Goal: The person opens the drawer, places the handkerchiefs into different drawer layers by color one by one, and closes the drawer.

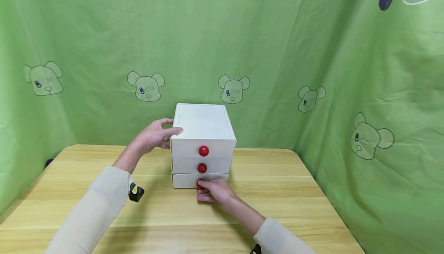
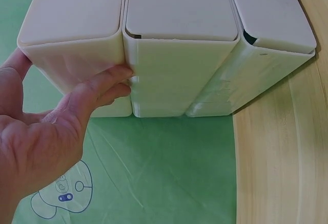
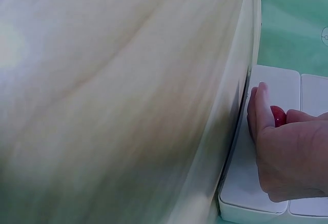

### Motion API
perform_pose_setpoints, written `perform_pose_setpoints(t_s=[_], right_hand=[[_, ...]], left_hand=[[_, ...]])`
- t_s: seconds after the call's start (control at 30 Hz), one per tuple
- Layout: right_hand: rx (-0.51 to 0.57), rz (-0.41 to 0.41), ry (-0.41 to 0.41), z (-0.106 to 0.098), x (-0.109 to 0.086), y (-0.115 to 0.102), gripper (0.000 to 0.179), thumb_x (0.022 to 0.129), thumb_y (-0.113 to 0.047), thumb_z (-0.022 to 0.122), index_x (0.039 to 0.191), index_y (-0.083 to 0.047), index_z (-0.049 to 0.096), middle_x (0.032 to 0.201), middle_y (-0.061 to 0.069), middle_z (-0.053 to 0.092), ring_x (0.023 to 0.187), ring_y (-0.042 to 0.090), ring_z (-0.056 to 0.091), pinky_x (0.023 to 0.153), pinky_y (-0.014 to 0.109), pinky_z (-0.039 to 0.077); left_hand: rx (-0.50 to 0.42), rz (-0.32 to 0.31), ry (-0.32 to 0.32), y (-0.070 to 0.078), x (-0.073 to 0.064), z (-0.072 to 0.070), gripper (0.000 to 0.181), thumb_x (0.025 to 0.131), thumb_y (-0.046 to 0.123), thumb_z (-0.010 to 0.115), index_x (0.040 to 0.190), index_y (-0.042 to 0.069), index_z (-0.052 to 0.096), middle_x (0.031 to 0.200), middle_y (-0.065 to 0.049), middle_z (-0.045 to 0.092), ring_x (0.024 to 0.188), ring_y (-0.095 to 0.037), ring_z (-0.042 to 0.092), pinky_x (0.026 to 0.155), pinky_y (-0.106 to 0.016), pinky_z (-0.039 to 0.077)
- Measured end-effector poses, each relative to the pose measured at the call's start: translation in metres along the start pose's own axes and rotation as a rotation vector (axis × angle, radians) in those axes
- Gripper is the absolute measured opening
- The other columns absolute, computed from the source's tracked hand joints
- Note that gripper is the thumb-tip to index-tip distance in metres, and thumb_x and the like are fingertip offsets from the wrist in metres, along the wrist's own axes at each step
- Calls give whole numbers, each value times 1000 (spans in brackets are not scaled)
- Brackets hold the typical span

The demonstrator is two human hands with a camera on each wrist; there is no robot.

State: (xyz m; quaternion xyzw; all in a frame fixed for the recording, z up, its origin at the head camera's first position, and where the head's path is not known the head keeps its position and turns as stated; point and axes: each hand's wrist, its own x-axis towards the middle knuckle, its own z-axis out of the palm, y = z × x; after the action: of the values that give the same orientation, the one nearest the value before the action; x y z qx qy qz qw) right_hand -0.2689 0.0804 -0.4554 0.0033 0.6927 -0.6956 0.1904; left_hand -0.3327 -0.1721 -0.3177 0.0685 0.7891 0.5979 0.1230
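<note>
A white three-drawer cabinet (image 1: 204, 121) stands on the table, with a round red knob on each drawer. My left hand (image 1: 156, 135) rests on its upper left edge, thumb on the top and the other fingers nearly straight along the side wall. In the left wrist view those fingers (image 2: 105, 83) lie against the side of the top section. My right hand (image 1: 218, 192) pinches the bottom drawer's red knob (image 3: 278, 116) between thumb and fingers. A narrow dark gap shows behind one end of the bottom drawer front (image 2: 274, 11).
The wooden table (image 1: 163, 223) extends around the cabinet, with its back edge close behind. A green curtain (image 1: 104, 34) with printed bear heads hangs at the back and sides. A dark strap piece (image 1: 136, 192) sticks out from the left sleeve.
</note>
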Motion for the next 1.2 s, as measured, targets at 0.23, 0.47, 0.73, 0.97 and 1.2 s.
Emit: perform_pose_setpoints(t_s=[0.23, 0.47, 0.73, 0.97, 1.2], right_hand=[[7, 5, 8, 1, 0, -1, 34, 97, -14, 68, 114, 15, 67, 94, 25, 74, 74, 19, 74, 79, 37, 65], [14, 5, 7, 2, 1, -2, 33, 96, -13, 68, 113, 15, 67, 93, 25, 74, 73, 19, 74, 79, 36, 65], [18, 13, -5, -1, 4, 0, 33, 96, -13, 69, 114, 14, 67, 91, 23, 74, 72, 19, 74, 78, 36, 65], [10, 10, -15, -2, 5, 1, 34, 97, -15, 69, 114, 14, 67, 92, 22, 74, 73, 19, 74, 78, 36, 65], [17, 18, -7, -3, 5, 0, 30, 95, -13, 69, 111, 13, 69, 92, 24, 74, 72, 20, 74, 78, 35, 65]], left_hand=[[-4, -7, -1, 1, -1, 0, 90, 96, 32, 69, 162, 6, 13, 87, -3, 61, 78, -14, 59, 91, -40, 62], [0, -7, 2, 1, -2, 0, 92, 96, 33, 70, 162, 6, 14, 91, -4, 62, 80, -14, 60, 90, -39, 62], [4, -5, 0, 1, -3, 1, 92, 96, 33, 70, 162, 6, 13, 95, -6, 65, 83, -16, 63, 92, -40, 62], [9, -5, 3, 1, -2, 1, 91, 96, 34, 70, 162, 7, 14, 113, -15, 67, 92, -20, 67, 93, -41, 61], [8, -5, 2, 1, -2, 1, 91, 96, 34, 70, 162, 6, 14, 120, -19, 66, 95, -22, 67, 93, -41, 61]])
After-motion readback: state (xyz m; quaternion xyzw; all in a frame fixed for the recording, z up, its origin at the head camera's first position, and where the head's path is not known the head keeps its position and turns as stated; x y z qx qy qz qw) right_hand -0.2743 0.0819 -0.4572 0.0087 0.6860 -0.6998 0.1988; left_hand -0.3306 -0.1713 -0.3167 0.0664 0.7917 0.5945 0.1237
